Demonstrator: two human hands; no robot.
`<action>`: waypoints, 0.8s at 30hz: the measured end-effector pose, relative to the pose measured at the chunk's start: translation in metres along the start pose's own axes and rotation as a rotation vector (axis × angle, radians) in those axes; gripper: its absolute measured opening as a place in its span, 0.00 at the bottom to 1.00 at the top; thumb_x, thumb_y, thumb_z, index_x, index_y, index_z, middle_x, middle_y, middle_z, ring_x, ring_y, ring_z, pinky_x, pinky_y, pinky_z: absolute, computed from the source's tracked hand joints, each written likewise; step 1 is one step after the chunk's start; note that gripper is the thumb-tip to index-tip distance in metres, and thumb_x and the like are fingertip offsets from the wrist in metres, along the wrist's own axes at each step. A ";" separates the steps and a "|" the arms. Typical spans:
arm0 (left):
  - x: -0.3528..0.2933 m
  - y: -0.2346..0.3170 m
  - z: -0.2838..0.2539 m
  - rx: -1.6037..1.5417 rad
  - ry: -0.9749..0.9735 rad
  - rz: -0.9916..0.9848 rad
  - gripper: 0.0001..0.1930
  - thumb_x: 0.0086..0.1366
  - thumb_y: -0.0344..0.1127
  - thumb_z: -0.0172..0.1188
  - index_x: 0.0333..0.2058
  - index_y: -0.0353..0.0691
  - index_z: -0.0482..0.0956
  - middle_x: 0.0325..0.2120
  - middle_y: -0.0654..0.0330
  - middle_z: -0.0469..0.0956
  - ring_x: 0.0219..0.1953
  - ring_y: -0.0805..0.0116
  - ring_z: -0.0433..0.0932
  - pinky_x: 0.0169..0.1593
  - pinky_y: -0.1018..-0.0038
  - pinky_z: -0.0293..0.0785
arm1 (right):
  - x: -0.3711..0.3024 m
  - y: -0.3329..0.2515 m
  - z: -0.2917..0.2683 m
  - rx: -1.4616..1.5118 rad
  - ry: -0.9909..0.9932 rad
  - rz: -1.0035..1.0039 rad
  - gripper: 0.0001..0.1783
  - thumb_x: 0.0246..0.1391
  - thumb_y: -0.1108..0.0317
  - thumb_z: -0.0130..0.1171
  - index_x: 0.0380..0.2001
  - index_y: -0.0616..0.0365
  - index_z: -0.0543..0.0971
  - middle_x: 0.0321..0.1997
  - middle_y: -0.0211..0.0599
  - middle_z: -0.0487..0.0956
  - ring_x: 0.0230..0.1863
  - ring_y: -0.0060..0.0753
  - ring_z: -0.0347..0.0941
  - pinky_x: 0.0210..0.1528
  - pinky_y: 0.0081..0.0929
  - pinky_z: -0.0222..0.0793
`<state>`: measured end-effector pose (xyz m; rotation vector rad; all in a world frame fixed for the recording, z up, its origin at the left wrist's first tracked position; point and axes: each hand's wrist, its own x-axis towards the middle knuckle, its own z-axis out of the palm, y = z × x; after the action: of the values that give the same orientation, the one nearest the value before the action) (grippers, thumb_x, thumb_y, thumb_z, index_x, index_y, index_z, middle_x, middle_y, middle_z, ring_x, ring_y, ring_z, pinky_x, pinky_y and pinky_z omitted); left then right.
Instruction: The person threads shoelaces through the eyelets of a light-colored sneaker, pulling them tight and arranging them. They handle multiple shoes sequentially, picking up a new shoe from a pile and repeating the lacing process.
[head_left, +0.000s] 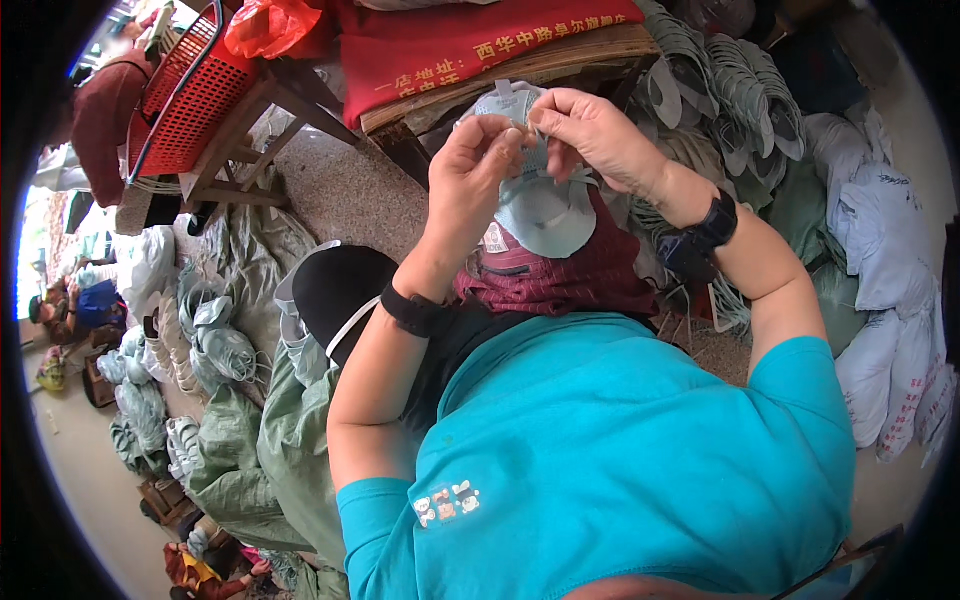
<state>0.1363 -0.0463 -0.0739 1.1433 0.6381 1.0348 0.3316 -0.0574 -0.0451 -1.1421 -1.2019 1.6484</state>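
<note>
1. Two hands: left hand [470, 180], right hand [590, 130].
2. One pale blue shoe upper [540, 205] held up.
3. Two black wristbands [412, 310].
4. One red plastic basket [185, 100].
5. One red banner [450, 50].
6. White sacks [890, 280]: several, exact count unclear.

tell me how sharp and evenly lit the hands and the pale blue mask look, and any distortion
Head view: the left hand, right hand and pale blue cup-shaped mask are sharp under soft, even light, no glare; fisheye bends the wooden table edge, and a black rim rings the picture.
</note>
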 end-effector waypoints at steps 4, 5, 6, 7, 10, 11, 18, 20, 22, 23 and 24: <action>0.001 -0.016 0.003 0.178 0.121 -0.025 0.05 0.70 0.27 0.58 0.42 0.34 0.76 0.35 0.63 0.79 0.33 0.80 0.77 0.40 0.81 0.77 | -0.001 0.018 0.004 -0.062 0.074 -0.085 0.12 0.68 0.61 0.54 0.43 0.60 0.73 0.38 0.30 0.77 0.31 0.19 0.78 0.36 0.20 0.78; 0.004 -0.019 0.002 0.210 0.126 -0.022 0.08 0.67 0.23 0.58 0.45 0.32 0.74 0.36 0.61 0.79 0.35 0.78 0.78 0.40 0.80 0.79 | -0.001 0.021 0.004 -0.023 0.060 -0.117 0.12 0.67 0.66 0.55 0.48 0.63 0.72 0.40 0.32 0.77 0.36 0.20 0.78 0.40 0.21 0.79; 0.003 -0.018 0.003 0.249 0.127 -0.011 0.10 0.67 0.22 0.58 0.46 0.32 0.72 0.35 0.59 0.79 0.35 0.77 0.79 0.40 0.80 0.79 | -0.003 0.021 0.006 -0.042 0.057 -0.129 0.13 0.67 0.67 0.55 0.49 0.64 0.72 0.41 0.32 0.77 0.37 0.20 0.78 0.42 0.21 0.78; 0.002 -0.015 0.006 0.289 0.128 0.000 0.13 0.66 0.21 0.58 0.48 0.31 0.71 0.35 0.58 0.79 0.36 0.76 0.80 0.40 0.79 0.80 | -0.007 0.020 0.009 -0.061 0.055 -0.140 0.14 0.66 0.69 0.56 0.50 0.64 0.73 0.41 0.32 0.77 0.38 0.20 0.78 0.43 0.21 0.78; 0.001 -0.008 0.008 0.403 0.106 0.018 0.19 0.65 0.20 0.58 0.53 0.30 0.65 0.35 0.56 0.79 0.37 0.74 0.81 0.41 0.78 0.80 | -0.010 0.017 0.010 -0.142 0.045 -0.143 0.14 0.65 0.71 0.56 0.52 0.66 0.75 0.43 0.33 0.78 0.39 0.20 0.78 0.45 0.21 0.78; 0.000 -0.006 0.008 0.439 0.095 0.022 0.21 0.64 0.20 0.58 0.55 0.30 0.64 0.35 0.55 0.79 0.37 0.73 0.81 0.41 0.78 0.80 | -0.010 0.016 0.010 -0.173 0.041 -0.139 0.14 0.65 0.72 0.56 0.52 0.66 0.76 0.44 0.33 0.78 0.39 0.20 0.79 0.45 0.21 0.78; -0.004 -0.007 -0.006 0.144 0.074 -0.025 0.17 0.68 0.28 0.59 0.54 0.32 0.68 0.33 0.60 0.79 0.32 0.76 0.79 0.37 0.81 0.76 | -0.007 -0.003 0.012 -0.333 0.036 -0.268 0.10 0.64 0.73 0.57 0.45 0.65 0.81 0.38 0.33 0.82 0.36 0.21 0.81 0.40 0.22 0.80; -0.005 -0.003 -0.024 0.063 0.023 -0.032 0.14 0.71 0.32 0.58 0.51 0.33 0.72 0.32 0.62 0.79 0.30 0.80 0.77 0.34 0.83 0.73 | -0.013 -0.032 0.028 -0.242 0.027 -0.321 0.10 0.64 0.72 0.57 0.44 0.65 0.81 0.36 0.32 0.82 0.34 0.21 0.81 0.38 0.22 0.81; -0.006 0.002 -0.031 0.098 -0.023 -0.077 0.14 0.75 0.38 0.50 0.51 0.34 0.74 0.38 0.63 0.81 0.28 0.83 0.73 0.33 0.84 0.69 | -0.024 -0.083 0.050 -0.108 -0.037 -0.330 0.10 0.65 0.69 0.56 0.42 0.64 0.81 0.35 0.33 0.82 0.32 0.24 0.81 0.36 0.23 0.81; -0.004 0.005 -0.035 0.079 -0.088 -0.083 0.15 0.76 0.40 0.50 0.52 0.34 0.74 0.39 0.63 0.80 0.28 0.83 0.73 0.33 0.84 0.69 | -0.030 -0.106 0.058 -0.075 -0.062 -0.348 0.10 0.65 0.69 0.56 0.42 0.64 0.81 0.35 0.34 0.82 0.32 0.24 0.81 0.36 0.23 0.81; -0.004 0.007 -0.037 0.060 -0.148 -0.089 0.16 0.76 0.41 0.50 0.52 0.35 0.74 0.40 0.64 0.80 0.28 0.83 0.73 0.33 0.84 0.70 | -0.031 -0.124 0.061 -0.050 -0.080 -0.391 0.10 0.65 0.70 0.56 0.42 0.65 0.81 0.35 0.34 0.82 0.32 0.25 0.81 0.37 0.23 0.81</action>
<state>0.1013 -0.0337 -0.0800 1.2210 0.6000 0.8516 0.2925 -0.0719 0.0906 -0.8110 -1.4220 1.3813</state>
